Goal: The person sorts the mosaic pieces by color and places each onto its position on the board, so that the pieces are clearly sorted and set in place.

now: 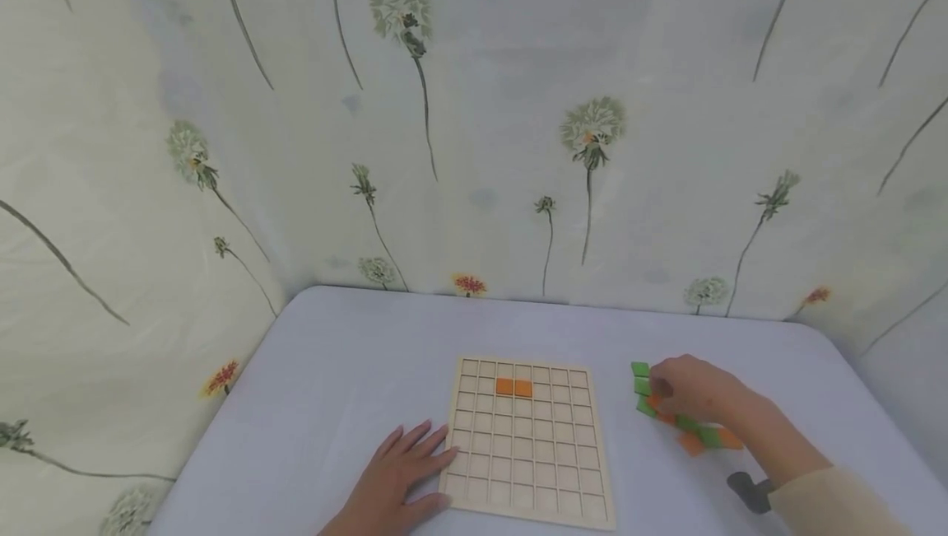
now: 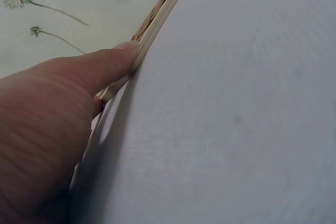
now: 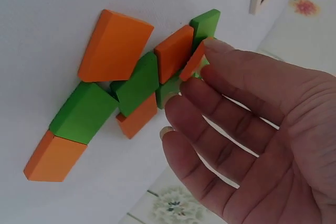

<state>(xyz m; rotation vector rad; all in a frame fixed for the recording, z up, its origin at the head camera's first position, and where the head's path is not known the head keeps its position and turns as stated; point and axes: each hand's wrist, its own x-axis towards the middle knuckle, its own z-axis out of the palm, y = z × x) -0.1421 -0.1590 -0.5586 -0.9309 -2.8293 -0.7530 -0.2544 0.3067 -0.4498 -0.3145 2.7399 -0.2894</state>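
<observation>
A wooden grid board (image 1: 527,470) lies flat on the table, with two orange tiles (image 1: 513,388) side by side in its second row. My left hand (image 1: 403,474) rests flat beside it, fingers straight; its thumb (image 2: 100,69) touches the board's left edge (image 2: 160,17). To the right of the board my right hand (image 1: 662,392) is at a loose pile of green and orange tiles (image 1: 692,433). There its thumb (image 3: 218,48) and a finger pinch one small orange tile (image 3: 192,62), tipped up on edge above the others.
The light table (image 1: 348,371) is closed in by a dandelion-print cloth backdrop (image 1: 474,124) behind and on both sides. A dark wrist strap (image 1: 750,491) shows at my right sleeve. Several tiles lie overlapping in the pile (image 3: 113,77).
</observation>
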